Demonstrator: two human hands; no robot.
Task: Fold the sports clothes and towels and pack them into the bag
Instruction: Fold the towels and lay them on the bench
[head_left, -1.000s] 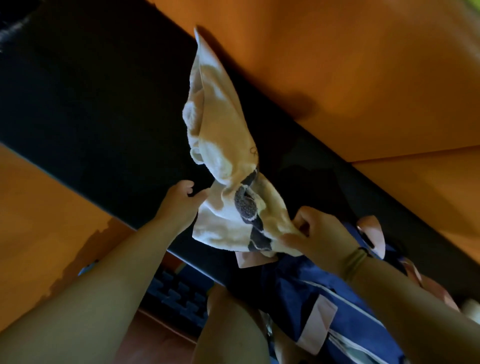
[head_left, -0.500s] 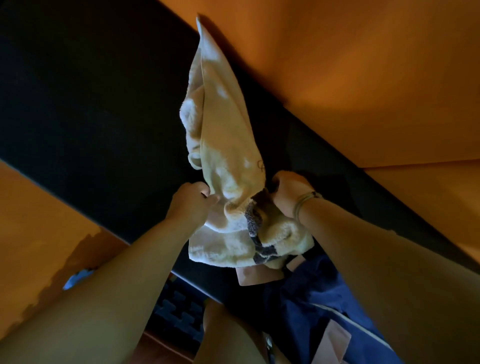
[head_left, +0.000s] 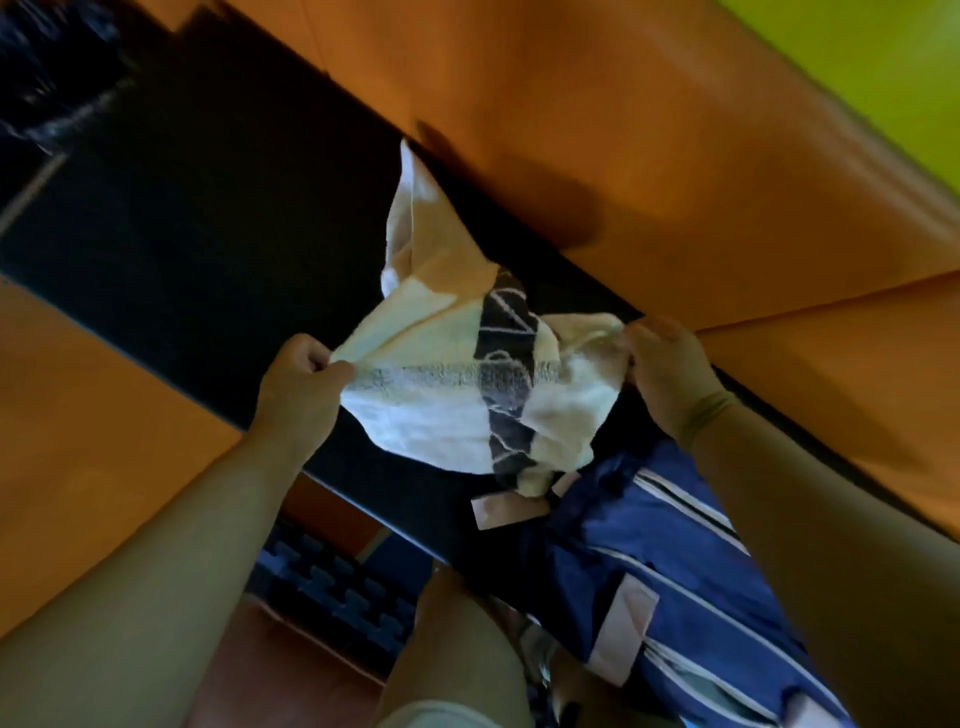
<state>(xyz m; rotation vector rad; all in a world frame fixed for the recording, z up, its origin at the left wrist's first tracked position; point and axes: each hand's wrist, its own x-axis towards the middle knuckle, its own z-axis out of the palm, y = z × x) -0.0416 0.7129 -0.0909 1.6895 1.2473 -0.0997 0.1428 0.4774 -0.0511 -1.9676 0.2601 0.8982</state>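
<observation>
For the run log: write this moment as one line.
left hand: grips towel corner | right hand: grips opposite edge | towel: spread between hands, partly over blue striped fabric

Both forearms reach forward side by side. The left hand (head_left: 301, 379) is curled into a fist, thumb pinched against fingers. The right hand (head_left: 670, 374) has its fingers bent down, knuckles up.

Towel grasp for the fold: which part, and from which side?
On the towel, probably the two ends of the near edge, one from each side. The left hand pinches its left corner from outside, and the edge runs taut to the right hand. That end is bunched, so a cleaner corner pinch there may help.
</observation>
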